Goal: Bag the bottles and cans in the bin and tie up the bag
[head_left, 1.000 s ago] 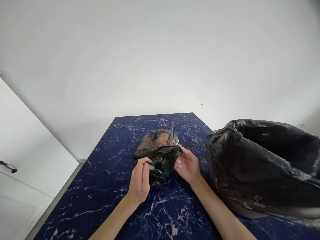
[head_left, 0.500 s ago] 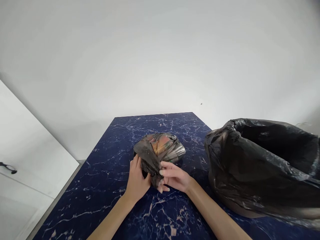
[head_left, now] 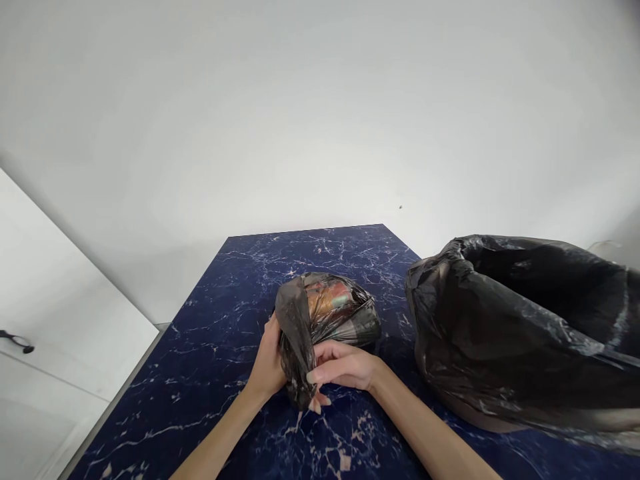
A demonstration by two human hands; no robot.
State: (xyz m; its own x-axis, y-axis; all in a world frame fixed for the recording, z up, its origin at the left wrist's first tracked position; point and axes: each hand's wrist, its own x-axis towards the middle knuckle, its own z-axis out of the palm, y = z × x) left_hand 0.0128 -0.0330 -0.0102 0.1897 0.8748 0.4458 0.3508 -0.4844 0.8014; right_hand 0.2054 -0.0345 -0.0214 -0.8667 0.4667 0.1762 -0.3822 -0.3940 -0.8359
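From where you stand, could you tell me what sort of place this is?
Probably a home kitchen: a blue marble-look counter, a bin with a black liner, and a white cabinet door. Both hands grip a small black bag.

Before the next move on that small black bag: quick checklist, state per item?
1. Left hand on small black bag: ok, gripping its left side.
2. Right hand closed on the bag's gathered neck: ok.
3. Bag resting on blue marble table: ok.
4. Bag sealed or knotted: cannot tell.
5. Large black bag mouth open: ok.
6. Gap between the two bags: ok, apart.
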